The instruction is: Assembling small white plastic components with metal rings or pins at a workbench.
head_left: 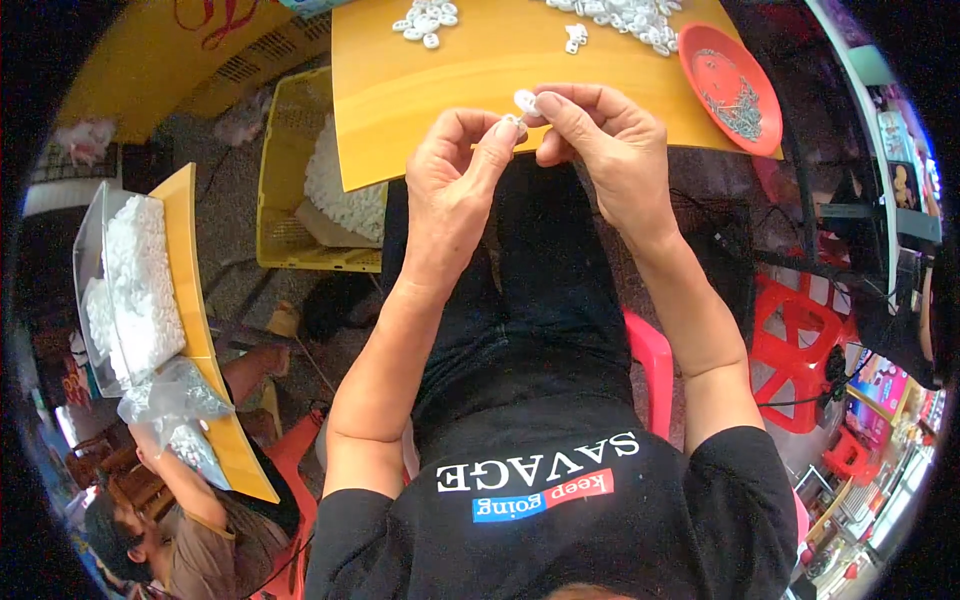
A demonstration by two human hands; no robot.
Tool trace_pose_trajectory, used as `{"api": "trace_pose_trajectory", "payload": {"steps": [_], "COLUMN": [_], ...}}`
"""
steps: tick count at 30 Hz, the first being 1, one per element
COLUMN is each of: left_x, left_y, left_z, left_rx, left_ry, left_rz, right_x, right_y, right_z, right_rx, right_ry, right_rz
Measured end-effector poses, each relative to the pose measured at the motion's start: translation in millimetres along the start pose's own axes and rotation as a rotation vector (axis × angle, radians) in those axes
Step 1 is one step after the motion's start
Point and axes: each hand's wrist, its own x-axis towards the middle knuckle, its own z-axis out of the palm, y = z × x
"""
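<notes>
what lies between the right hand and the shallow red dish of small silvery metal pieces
In the head view, only bare, flat yellow tabletop shows between the right hand and the red dish.

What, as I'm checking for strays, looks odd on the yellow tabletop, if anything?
Little stands out: only a few small white plastic-looking pieces lie apart from the larger white heap on the yellow tabletop.
</notes>
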Motion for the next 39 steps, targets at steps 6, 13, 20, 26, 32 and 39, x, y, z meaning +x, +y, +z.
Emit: {"api": "trace_pose_trajectory", "payload": {"steps": [6, 13, 20, 26, 32, 39], "left_x": [2, 2, 4, 2, -1, 5], "left_y": [-3, 0, -1, 2, 3, -3], "left_z": [1, 0, 3, 5, 7, -2], "left_rx": [0.000, 0.082, 0.057, 0.014, -0.030, -0.048], "left_ry": [0.028, 0.019, 0.060, 0.063, 0.091, 0.040], "left_rz": [0.008, -0.006, 0.053, 0.019, 0.045, -0.018], "right_x": [-2, -5, -5, -6, -9, -2], "right_y": [0, -3, -2, 1, 8, 20], "right_z": [4, 9, 11, 10, 14, 14], "right_rx": [-0.095, -0.170, -0.187, -0.225, -0.228, -0.329], "right_ry": [0.030, 0.069, 0.086, 0.059, 0.067, 0.032], "right_rz": [-0.076, -0.135, -0.165, -0.201, -0.268, -0.327]}}
